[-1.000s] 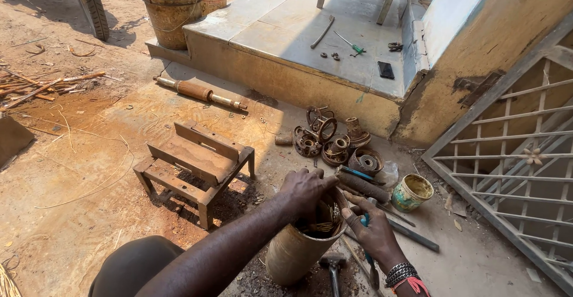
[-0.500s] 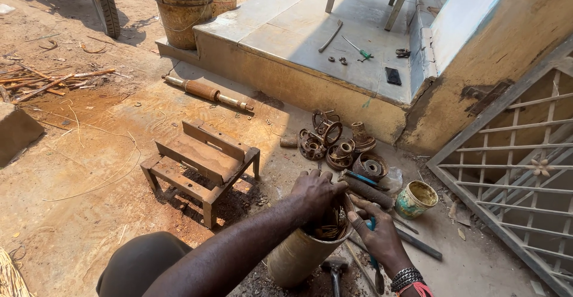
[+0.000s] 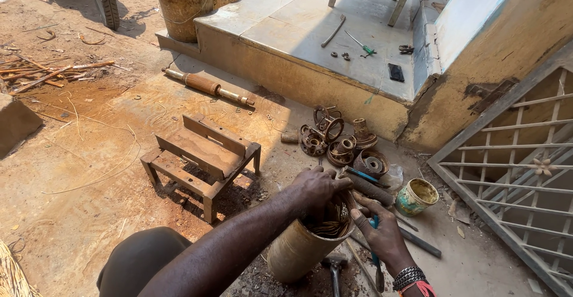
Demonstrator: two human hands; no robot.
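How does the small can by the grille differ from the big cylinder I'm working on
The small can is short, greenish and stands free, open top showing; the big cylinder is taller, tan and leaning, with the left hand over its mouth and the right hand beside it. Both look worn and sit on the ground.

Cylinder (image 3: 298, 249) between hands; stool (image 3: 200, 160) left; rusty parts (image 3: 340, 145) behind; tin (image 3: 415, 197) right.
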